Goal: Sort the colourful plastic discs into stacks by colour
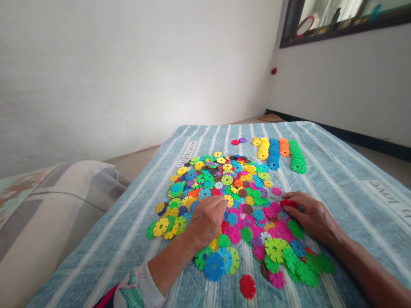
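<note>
A wide pile of colourful notched plastic discs (227,179), the snowflake building kind, lies on the striped cloth. My left hand (207,220) reaches into the middle of the pile with its fingers curled. Beside its fingertips is a yellow disc (228,200); whatever the fingers grip is hidden. At the pile's right edge, my right hand (308,211) pinches a red disc (288,203) between thumb and fingers. Pink discs (272,210) lie just left of that hand. A single red disc (247,286) rests on the cloth near me.
Overlapping rows of yellow (263,149), blue (273,154), orange (284,146) and green discs (298,157) lie at the far right. A red disc (235,142) and a purple disc (242,140) sit to their left. A fabric-covered seat (73,205) stands at left.
</note>
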`<state>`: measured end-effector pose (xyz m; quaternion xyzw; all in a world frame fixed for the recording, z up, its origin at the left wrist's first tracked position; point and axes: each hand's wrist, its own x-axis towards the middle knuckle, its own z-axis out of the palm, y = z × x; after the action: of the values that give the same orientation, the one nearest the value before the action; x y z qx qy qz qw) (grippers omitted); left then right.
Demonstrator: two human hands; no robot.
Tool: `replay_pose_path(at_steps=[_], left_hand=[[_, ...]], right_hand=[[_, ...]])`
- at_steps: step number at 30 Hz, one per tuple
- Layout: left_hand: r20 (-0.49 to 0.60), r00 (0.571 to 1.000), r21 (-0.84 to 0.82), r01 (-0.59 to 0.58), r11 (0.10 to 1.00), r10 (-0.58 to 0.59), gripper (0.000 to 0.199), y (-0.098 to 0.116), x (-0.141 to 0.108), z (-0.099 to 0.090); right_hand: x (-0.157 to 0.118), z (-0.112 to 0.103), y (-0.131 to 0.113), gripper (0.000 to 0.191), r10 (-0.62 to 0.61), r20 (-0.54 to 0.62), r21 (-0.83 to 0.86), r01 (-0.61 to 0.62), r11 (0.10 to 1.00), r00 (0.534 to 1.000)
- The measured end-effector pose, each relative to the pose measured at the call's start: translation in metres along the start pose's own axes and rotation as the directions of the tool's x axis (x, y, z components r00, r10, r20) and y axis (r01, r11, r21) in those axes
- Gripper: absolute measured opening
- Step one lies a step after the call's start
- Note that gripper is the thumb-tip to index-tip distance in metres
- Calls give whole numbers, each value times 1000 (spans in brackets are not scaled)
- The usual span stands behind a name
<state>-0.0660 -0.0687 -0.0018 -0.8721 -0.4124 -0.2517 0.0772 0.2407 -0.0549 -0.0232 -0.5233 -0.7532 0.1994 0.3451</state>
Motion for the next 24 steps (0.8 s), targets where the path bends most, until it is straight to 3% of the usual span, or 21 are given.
replay_pose_path(at_steps=[11,16,24], left_hand=[[-19,999,21,28,999,-27,21,5,-2,-1],[-109,994,-81,-23,996,14,22,8,0,-1],[-95,995,-215,-39,976,19,18,11,5,-5]], right_hand=[[1,2,-2,19,-15,-13,-11,15,1000,1000],[1,3,-2,21,-5,-2,-22,5,1000,1000],[1,7,3,23,-14,25,-77,16,997,1000]])
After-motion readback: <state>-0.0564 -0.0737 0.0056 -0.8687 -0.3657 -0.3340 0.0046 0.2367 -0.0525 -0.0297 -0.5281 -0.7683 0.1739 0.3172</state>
